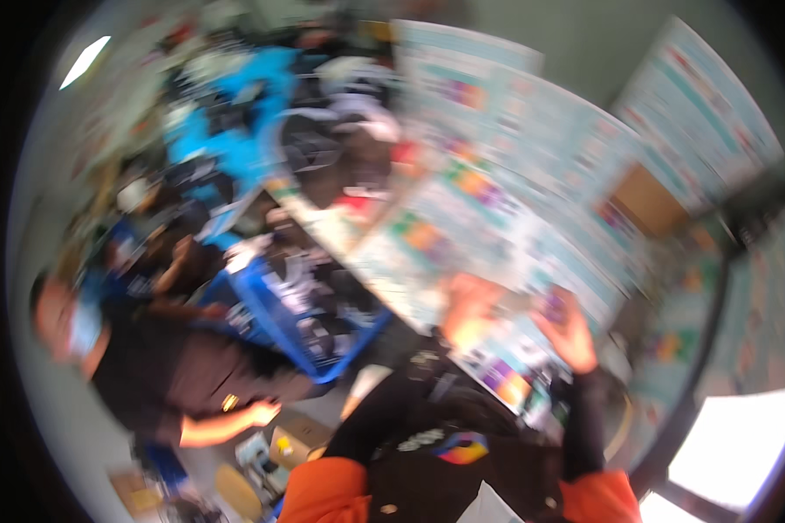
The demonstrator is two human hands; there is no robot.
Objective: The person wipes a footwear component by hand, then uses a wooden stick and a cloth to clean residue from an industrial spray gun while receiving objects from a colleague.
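Motion blurs the whole picture. My left hand (471, 309) is over the table covered with printed sheets; its fingers are smeared, so whether it holds anything is unclear. To its right, my right hand (574, 338) is raised with the fingers curled around a small purple item (553, 305), whose kind I cannot make out. Below and between the hands, close to my body, lies a printed sheet (504, 380) with purple and orange patches. My forearms are in black sleeves, with orange cloth higher up.
A blue crate (323, 373) full of mixed dark and pale items stands left of the table. Beyond it, a person in dark clothes (192, 366) reaches out an arm. A brown cardboard piece (644, 202) lies at the far right. Blue containers (270, 74) and piled goods stand farther back.
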